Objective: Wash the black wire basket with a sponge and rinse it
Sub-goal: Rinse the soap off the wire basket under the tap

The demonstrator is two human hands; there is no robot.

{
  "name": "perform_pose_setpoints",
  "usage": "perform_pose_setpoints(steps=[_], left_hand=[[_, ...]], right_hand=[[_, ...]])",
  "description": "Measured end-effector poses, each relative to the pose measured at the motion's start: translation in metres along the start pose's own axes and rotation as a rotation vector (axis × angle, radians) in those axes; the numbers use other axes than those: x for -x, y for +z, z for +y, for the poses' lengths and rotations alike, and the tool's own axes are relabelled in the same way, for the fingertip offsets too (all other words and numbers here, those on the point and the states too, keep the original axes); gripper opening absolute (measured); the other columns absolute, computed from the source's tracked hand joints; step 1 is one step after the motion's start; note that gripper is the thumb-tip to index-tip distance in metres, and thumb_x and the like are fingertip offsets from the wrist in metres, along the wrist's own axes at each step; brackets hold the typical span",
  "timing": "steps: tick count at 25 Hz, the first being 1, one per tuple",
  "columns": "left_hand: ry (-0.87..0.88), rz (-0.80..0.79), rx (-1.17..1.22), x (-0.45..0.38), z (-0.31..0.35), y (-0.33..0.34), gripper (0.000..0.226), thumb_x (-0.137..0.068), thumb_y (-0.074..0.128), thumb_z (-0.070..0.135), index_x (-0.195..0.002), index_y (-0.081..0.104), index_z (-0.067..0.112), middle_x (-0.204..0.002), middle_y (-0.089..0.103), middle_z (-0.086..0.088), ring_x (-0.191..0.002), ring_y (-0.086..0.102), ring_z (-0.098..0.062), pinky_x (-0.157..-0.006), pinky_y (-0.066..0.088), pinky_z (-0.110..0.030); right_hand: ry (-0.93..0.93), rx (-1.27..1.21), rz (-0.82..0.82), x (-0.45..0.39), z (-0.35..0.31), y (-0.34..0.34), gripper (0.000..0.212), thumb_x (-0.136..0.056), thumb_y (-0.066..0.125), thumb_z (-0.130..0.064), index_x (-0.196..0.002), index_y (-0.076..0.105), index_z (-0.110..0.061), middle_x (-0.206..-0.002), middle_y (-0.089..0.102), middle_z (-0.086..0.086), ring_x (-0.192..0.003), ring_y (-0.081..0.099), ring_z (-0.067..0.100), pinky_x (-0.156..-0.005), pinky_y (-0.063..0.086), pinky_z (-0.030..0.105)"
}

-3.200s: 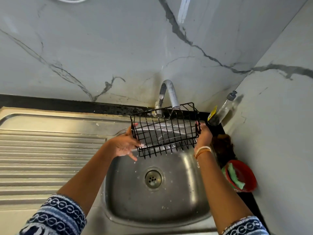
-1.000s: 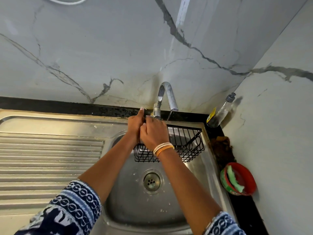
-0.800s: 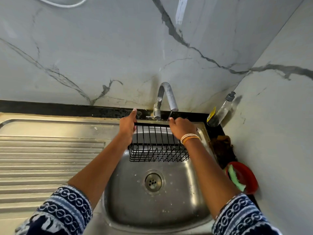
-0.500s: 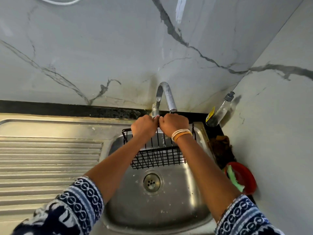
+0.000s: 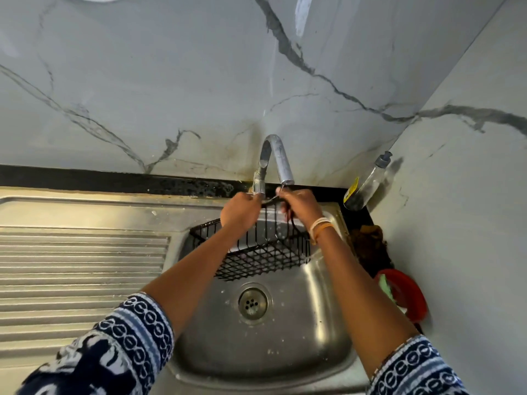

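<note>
From the head view, the black wire basket (image 5: 258, 249), a rectangular box of thin crossed wires with an open grid floor and upright-barred sides, hung over the far half of the stainless steel sink bowl (image 5: 256, 349), just below the spout of the curved metal tap (image 5: 281, 158). It was tilted, its far long rim raised toward the tap and its grid floor facing down toward the round drain (image 5: 252, 302). The left hand (image 5: 241, 212) had its fingers curled over the far rim of the basket, gripping it. The right hand (image 5: 299, 205) was closed round the same rim just beside the left, knuckles nearly touching; pale and orange bangles (image 5: 320, 227) sat on its wrist. Whether water ran from the tap could not be told. Both forearms wore patterned blue-and-white sleeves.

At the sink's right edge, against the marble wall, leaned a clear plastic dispenser bottle (image 5: 368, 183); nearer along that edge stood a red round bowl (image 5: 410, 295) holding a green sponge (image 5: 387, 289). A ribbed steel draining board (image 5: 82, 269) lay to the left.

Compared with half a second before, the hands kept the same paired grip at the far rim, and the basket had swung slightly leftward, its left corner reaching the bowl's left edge. Three seconds earlier the hands had held it by its two short ends, wide apart
</note>
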State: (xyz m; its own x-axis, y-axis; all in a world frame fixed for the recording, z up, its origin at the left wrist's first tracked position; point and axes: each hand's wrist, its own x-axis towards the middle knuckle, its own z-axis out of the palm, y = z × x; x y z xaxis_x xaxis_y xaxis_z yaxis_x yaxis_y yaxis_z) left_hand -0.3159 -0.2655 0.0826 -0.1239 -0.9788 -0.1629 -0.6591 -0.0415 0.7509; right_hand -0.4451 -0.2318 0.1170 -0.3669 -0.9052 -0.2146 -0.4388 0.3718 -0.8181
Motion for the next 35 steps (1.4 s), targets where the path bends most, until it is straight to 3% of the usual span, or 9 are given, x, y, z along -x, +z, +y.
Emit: perform_pose_setpoints(steps=[6,11,15,19,22,28,31,33,35], left_hand=[[0.170,-0.113,0.173,0.005,0.043,0.009,0.049,-0.095,0.044,0.047,-0.060,0.050,0.014,-0.051,0.048,-0.001,-0.045,0.044,-0.015,-0.047,0.037,-0.024],[-0.006,-0.027,0.272,-0.015,0.017,-0.011,0.047,-0.093,0.053,0.044,-0.057,0.050,0.013,-0.051,0.044,0.000,-0.047,0.041,-0.015,-0.046,0.031,-0.022],[0.156,0.002,-0.276,-0.009,0.022,-0.004,0.061,-0.091,0.037,0.064,-0.060,0.053,0.015,-0.060,0.055,-0.002,-0.060,0.054,-0.022,-0.058,0.044,-0.031],[0.100,0.027,-0.180,-0.010,0.010,-0.010,0.060,-0.094,0.036,0.058,-0.049,0.042,0.019,-0.046,0.042,0.003,-0.044,0.044,-0.016,-0.055,0.041,-0.025],[0.143,0.110,-0.219,-0.001,0.018,-0.010,0.053,-0.097,0.037,0.046,-0.058,0.052,0.013,-0.057,0.054,-0.004,-0.054,0.051,-0.021,-0.055,0.041,-0.027],[0.116,-0.011,0.347,-0.005,0.012,-0.023,0.049,-0.096,0.050,0.032,-0.050,0.041,0.017,-0.043,0.036,0.004,-0.034,0.032,-0.010,-0.047,0.029,-0.023],[-0.120,-0.003,0.711,-0.015,-0.012,-0.034,0.028,-0.093,0.058,0.033,-0.084,0.053,0.007,-0.061,0.046,0.000,-0.045,0.040,-0.007,-0.054,0.037,-0.025],[-0.192,0.010,0.751,-0.018,-0.021,-0.033,0.036,-0.092,0.058,0.037,-0.100,0.051,0.003,-0.066,0.050,-0.002,-0.051,0.044,-0.011,-0.063,0.040,-0.026],[-0.132,0.030,0.663,-0.021,-0.025,-0.031,0.032,-0.097,0.051,0.034,-0.078,0.054,0.007,-0.053,0.050,-0.002,-0.041,0.044,-0.011,-0.057,0.038,-0.029]], right_hand=[[0.007,0.307,0.110,-0.003,-0.001,0.014,0.039,-0.094,0.043,-0.033,-0.085,0.069,-0.006,-0.081,0.069,0.011,-0.077,0.065,0.032,-0.072,0.050,0.037],[-0.016,0.437,0.119,0.001,0.022,-0.029,0.056,-0.098,0.040,-0.040,-0.053,0.053,-0.008,-0.054,0.054,0.006,-0.062,0.051,0.027,-0.063,0.035,0.029],[-0.034,0.250,0.151,-0.003,0.007,-0.003,0.053,-0.098,0.045,-0.033,-0.049,0.045,-0.011,-0.050,0.047,0.003,-0.056,0.048,0.026,-0.060,0.033,0.030],[-0.025,-0.159,0.112,0.000,0.014,-0.002,0.046,-0.099,0.045,-0.033,-0.058,0.052,-0.012,-0.050,0.054,0.004,-0.039,0.047,0.010,-0.048,0.038,0.023],[-0.015,-0.168,0.239,0.001,0.000,0.012,0.043,-0.098,0.044,-0.024,-0.056,0.048,-0.011,-0.051,0.048,0.002,-0.042,0.043,0.013,-0.047,0.032,0.024],[-0.115,0.030,0.130,-0.003,0.015,0.013,0.051,-0.097,0.039,-0.040,-0.065,0.060,-0.005,-0.062,0.065,0.015,-0.058,0.062,0.033,-0.059,0.051,0.038],[-0.143,0.349,0.175,0.001,0.047,-0.011,0.056,-0.100,0.036,-0.044,-0.062,0.055,-0.007,-0.061,0.060,0.014,-0.062,0.060,0.031,-0.060,0.044,0.033],[-0.134,0.484,0.186,0.000,0.047,-0.023,0.054,-0.100,0.037,-0.040,-0.062,0.055,-0.007,-0.060,0.057,0.012,-0.065,0.060,0.031,-0.061,0.042,0.032],[-0.100,0.595,0.195,-0.001,0.038,-0.029,0.052,-0.099,0.035,-0.038,-0.066,0.058,-0.005,-0.062,0.056,0.011,-0.070,0.061,0.033,-0.060,0.038,0.030]])
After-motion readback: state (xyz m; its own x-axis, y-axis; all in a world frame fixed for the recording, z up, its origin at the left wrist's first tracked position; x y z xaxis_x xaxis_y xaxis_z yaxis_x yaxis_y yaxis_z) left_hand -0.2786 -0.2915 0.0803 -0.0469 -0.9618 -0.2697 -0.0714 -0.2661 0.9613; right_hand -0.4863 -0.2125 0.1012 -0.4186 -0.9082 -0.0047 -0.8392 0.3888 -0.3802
